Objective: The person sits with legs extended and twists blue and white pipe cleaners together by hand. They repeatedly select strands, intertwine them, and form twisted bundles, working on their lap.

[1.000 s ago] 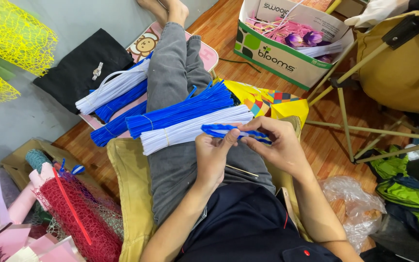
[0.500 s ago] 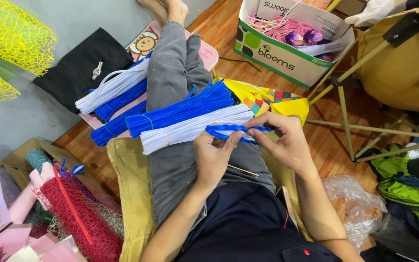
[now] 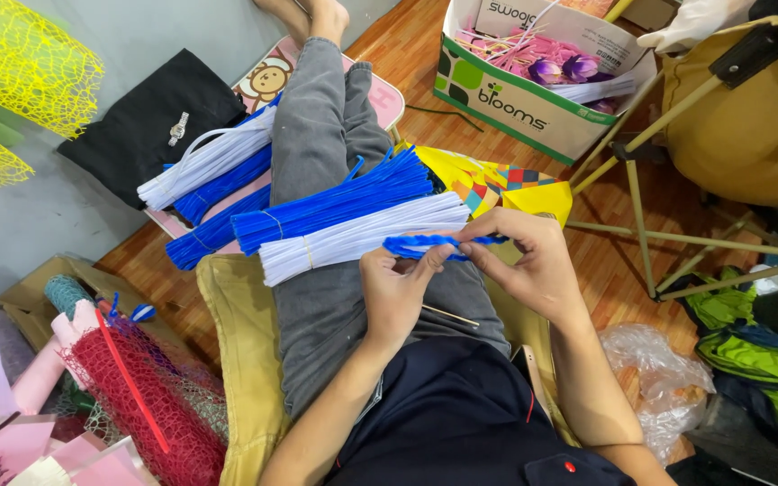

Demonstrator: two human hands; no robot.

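Wooden plank floor (image 3: pixel 425 126), reddish-brown, evenly lit. Grey wall (image 3: pixel 137 36) along the upper left. Yellow mesh netting (image 3: pixel 20 63) against that wall; black fabric piece (image 3: pixel 146 126) below it. Open cardboard box (image 3: pixel 533 99) on the floor at top centre. Folding wooden stand (image 3: pixel 650 207) with mustard canvas (image 3: pixel 749 126) at right. Red netting (image 3: pixel 146 405) at lower left; clear plastic bag (image 3: pixel 659 378) at lower right.

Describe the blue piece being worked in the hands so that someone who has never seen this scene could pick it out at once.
Start at the grey trouser legs stretched along the middle of the view, with bundles of blue pipe cleaners and white pipe cleaners lying across the lap. Just below them, the left hand and right hand pinch a twisted blue pipe cleaner. Unlike its neighbours, it is loose and bent.
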